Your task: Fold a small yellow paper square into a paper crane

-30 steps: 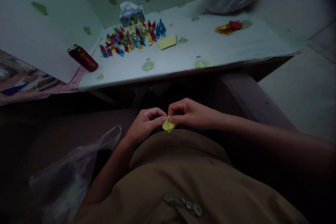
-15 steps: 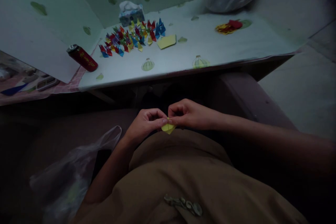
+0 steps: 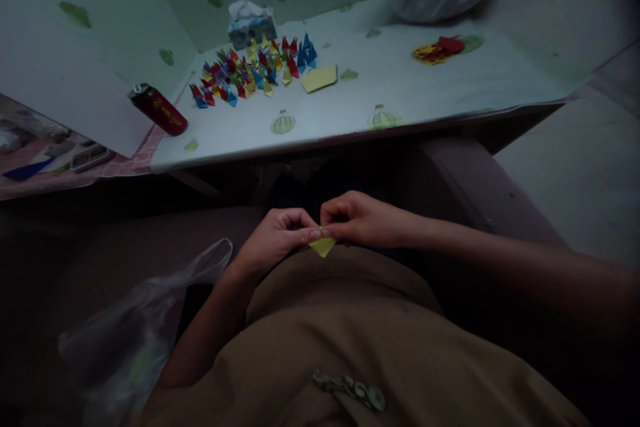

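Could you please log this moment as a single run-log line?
left hand: pinching yellow folded paper | right hand: pinching same paper | over lap | table: folded paper pieces, red can

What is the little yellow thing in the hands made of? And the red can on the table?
The yellow piece, pinched by the left hand and right hand, looks like thin matte paper: flat, with sharp folded edges. The red can is probably metal, judging by its silvery top rim, though the dim light leaves that unsure.

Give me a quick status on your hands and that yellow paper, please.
Left hand and right hand both pinching the yellow folded paper over the lap. Nothing between them.
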Available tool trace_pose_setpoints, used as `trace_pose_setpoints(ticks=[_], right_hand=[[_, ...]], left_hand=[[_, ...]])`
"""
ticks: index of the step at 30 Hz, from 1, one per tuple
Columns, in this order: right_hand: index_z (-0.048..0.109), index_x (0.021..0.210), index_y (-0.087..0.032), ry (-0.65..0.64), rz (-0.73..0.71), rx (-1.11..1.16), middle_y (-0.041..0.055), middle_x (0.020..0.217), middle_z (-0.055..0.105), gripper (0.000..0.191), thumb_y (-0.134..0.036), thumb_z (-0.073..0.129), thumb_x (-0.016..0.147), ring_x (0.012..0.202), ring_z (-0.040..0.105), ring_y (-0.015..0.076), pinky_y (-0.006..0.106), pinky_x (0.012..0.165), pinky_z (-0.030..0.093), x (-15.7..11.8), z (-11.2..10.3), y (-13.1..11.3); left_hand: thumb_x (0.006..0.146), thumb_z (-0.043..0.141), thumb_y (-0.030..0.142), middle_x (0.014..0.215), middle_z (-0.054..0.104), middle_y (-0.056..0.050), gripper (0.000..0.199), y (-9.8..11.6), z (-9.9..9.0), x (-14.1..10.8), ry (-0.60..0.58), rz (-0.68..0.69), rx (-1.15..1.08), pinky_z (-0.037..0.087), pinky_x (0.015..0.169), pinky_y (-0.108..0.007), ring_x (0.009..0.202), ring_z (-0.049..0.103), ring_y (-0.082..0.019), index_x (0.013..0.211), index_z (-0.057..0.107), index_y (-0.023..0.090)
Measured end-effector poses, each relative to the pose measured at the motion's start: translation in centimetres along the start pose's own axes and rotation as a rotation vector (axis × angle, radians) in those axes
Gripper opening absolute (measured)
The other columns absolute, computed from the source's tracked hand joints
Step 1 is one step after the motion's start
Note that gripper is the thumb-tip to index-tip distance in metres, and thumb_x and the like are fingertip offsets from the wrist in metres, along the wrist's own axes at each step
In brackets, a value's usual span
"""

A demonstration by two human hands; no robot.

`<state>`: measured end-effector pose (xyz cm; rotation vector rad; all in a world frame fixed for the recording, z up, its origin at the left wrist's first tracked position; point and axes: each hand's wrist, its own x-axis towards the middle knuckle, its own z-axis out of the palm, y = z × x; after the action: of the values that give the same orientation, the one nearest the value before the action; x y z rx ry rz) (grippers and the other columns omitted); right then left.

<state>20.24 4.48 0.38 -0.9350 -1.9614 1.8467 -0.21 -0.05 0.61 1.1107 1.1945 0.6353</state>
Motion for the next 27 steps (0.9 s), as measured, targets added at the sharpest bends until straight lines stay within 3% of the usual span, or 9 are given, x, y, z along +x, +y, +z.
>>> trace_pose_setpoints(ticks=[5, 11, 15, 19, 27], right_hand=[[0.061, 0.072, -0.017, -0.016, -0.015, 0.101, -0.0027, 0.063, 0.06, 0.021, -0.035, 0.07, 0.08, 0.056, 0.054, 0.0107, 0.023, 0.053, 0.041, 0.0, 0.2, 0.1], [0.061, 0.093, -0.018, 0.118, -0.183, 0.152, -0.0019, 0.075, 0.06, 0.023, -0.037, 0.072, 0.084, 0.062, 0.056, 0.0114, 0.024, 0.059, 0.046, -0.3, 0.4, -0.6], [0.065, 0.08, -0.017, 0.177, -0.3, 0.016, 0.002, 0.081, 0.062, 0.02, -0.035, 0.072, 0.084, 0.071, 0.056, 0.0134, 0.027, 0.065, 0.045, -0.5, 0.6, -0.7], [0.064, 0.076, -0.018, 0.267, -0.256, -0.004, 0.0025, 0.077, 0.064, 0.018, -0.032, 0.067, 0.086, 0.072, 0.056, 0.0149, 0.028, 0.066, 0.045, -0.8, 1.1, -0.8], [0.06, 0.074, -0.018, 0.295, -0.204, 0.051, 0.0017, 0.071, 0.065, 0.015, -0.029, 0.065, 0.084, 0.067, 0.057, 0.0145, 0.027, 0.061, 0.044, -1.0, 1.5, -1.0]], left_hand=[[0.071, 0.085, 0.041, 0.063, 0.061, 0.0, 0.032, -0.6, -0.2, 0.2, 0.003, 0.043, -0.053, 0.038, 0.057, -0.022, 0.058, 0.051, -0.009, 0.072, 0.069, 0.014], [0.073, 0.084, 0.038, 0.066, 0.063, 0.001, 0.027, -0.6, -0.1, 0.0, 0.189, 0.151, -0.04, 0.04, 0.058, -0.021, 0.059, 0.052, -0.008, 0.072, 0.069, 0.015], [0.073, 0.082, 0.035, 0.065, 0.063, 0.001, 0.024, 0.0, 0.5, -0.3, 0.278, 0.247, -0.001, 0.04, 0.058, -0.021, 0.06, 0.051, -0.008, 0.07, 0.069, 0.015], [0.074, 0.079, 0.033, 0.068, 0.066, 0.0, 0.02, 0.4, 1.0, -0.7, 0.31, 0.288, 0.034, 0.043, 0.059, -0.022, 0.062, 0.054, -0.01, 0.071, 0.07, 0.016], [0.08, 0.075, 0.035, 0.065, 0.064, 0.001, 0.02, 0.5, 1.7, -1.2, 0.349, 0.317, 0.09, 0.042, 0.056, -0.021, 0.059, 0.053, -0.01, 0.074, 0.071, 0.017]])
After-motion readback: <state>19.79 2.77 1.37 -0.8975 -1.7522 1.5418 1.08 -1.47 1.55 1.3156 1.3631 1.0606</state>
